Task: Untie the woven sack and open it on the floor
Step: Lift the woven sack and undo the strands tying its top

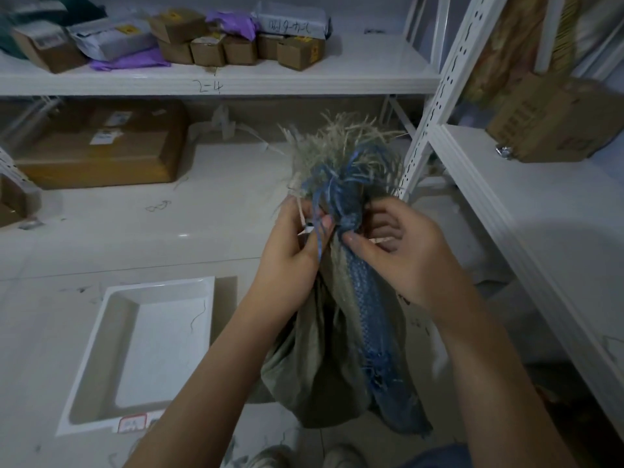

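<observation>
A grey-green woven sack (314, 359) with a blue stripe hangs upright over the floor, held up by its bunched neck. Its frayed top (341, 153) fans out in pale and blue strands above the neck. My left hand (293, 244) grips the neck from the left, fingers pinching a thin white tie (305, 228) and some blue strands. My right hand (401, 251) holds the neck from the right, thumb pressed on the blue weave, with another end of the white tie under its fingers. The neck is still gathered tight.
A white shallow tray (101, 349) lies on the pale tiled floor at the left. White metal shelving (449, 79) stands behind and to the right, loaded with cardboard boxes (101, 146) and parcels (236, 38). My shoes (304, 457) show at the bottom edge.
</observation>
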Tool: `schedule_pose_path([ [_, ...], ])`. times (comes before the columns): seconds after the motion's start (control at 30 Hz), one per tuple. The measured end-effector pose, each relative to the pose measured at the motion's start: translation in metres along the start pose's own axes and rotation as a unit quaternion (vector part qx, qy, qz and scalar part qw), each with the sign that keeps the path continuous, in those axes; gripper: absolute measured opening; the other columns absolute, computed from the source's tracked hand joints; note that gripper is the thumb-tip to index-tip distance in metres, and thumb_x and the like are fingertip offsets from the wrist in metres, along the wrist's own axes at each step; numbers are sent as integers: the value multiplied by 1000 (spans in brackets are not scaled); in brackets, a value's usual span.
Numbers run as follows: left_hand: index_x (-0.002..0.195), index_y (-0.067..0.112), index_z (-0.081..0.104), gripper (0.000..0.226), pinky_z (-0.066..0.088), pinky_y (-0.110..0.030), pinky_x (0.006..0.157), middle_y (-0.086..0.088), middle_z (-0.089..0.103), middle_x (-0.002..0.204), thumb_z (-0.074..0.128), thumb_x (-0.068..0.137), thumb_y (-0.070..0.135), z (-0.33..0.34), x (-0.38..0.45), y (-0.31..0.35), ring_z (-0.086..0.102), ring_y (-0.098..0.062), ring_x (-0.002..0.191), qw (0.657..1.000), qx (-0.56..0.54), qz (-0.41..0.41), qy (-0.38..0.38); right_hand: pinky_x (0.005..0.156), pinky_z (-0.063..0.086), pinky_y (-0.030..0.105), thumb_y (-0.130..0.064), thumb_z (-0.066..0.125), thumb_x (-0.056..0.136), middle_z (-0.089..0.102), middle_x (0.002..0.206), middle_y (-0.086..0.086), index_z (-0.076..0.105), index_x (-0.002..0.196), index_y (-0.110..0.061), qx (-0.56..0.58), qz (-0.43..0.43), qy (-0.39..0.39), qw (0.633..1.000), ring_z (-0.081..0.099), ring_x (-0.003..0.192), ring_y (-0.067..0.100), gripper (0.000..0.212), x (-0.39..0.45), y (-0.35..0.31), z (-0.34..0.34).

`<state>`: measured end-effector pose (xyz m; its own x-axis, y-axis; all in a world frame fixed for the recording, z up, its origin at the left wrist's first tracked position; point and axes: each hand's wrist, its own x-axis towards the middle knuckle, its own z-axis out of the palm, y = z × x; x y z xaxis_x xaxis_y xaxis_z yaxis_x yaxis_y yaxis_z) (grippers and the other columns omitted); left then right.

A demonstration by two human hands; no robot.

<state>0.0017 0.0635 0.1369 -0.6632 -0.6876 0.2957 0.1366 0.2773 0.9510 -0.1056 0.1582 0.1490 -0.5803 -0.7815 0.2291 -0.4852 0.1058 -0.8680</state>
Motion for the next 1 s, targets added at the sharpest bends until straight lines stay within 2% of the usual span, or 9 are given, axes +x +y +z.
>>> schedule_pose_path([
  [0.13,88,30,49,21,52,-26,87,-4,60,98,57,89,11,6,6,7,63,-11,96,996,-75,9,37,79,48,5,-12,74,78,60,93,-27,49,92,-45,67,6,-4,998,60,87,-12,44,4,-15,0],
  [0.27,78,21,45,20,47,-18,72,3,53,79,58,86,8,5,17,15,56,-6,77,997,-40,56,40,88,54,20,-3,67,84,63,99,-14,52,101,-35,113,22,17,993,65,94,2,39,14,-28,-1],
  [0.33,77,18,47,15,46,-19,70,9,54,75,59,83,11,0,19,10,55,-7,73,998,-17,65,17,73,59,24,-9,50,96,68,89,0,60,97,-21,185,49,-1,981,71,75,9,15,19,-29,0],
  [0.47,77,15,47,18,42,-10,62,12,52,70,62,85,8,-8,10,-28,54,4,65,997,57,39,-21,51,58,24,-20,42,99,70,58,2,61,85,-9,323,144,-11,935,68,50,12,26,19,7,15],
  [0.57,76,24,46,24,41,-3,63,12,50,74,60,88,9,-6,-5,-80,54,14,66,995,85,-16,-51,60,58,23,-14,52,96,68,78,4,60,94,-5,186,177,-14,966,69,74,21,12,6,56,43],
  [0.63,79,31,42,25,39,-5,63,15,49,76,57,91,15,-1,-14,-121,52,14,69,989,124,-45,-60,86,54,34,-12,63,87,65,104,8,55,115,-5,17,160,-30,987,64,101,26,30,-1,99,68],
  [0.7,86,29,44,19,40,-14,67,14,52,79,54,93,15,7,-23,-162,52,10,71,986,136,-75,-62,97,50,43,-13,63,85,63,119,11,49,123,-9,-26,168,-50,984,60,112,25,41,-11,137,94],
  [0.8,112,11,51,18,36,-15,79,2,55,101,52,95,15,16,-38,-219,53,-3,93,978,162,-116,-58,99,48,46,-19,59,84,62,124,13,46,128,-9,-31,174,-31,984,59,115,28,47,-23,193,126],
  [1.0,115,3,54,24,37,-13,85,-12,60,113,51,95,15,20,-59,-306,56,-24,111,962,185,-165,-116,87,51,37,-19,56,91,63,117,16,47,126,-3,-151,215,-68,962,61,108,29,39,-40,276,170],
])
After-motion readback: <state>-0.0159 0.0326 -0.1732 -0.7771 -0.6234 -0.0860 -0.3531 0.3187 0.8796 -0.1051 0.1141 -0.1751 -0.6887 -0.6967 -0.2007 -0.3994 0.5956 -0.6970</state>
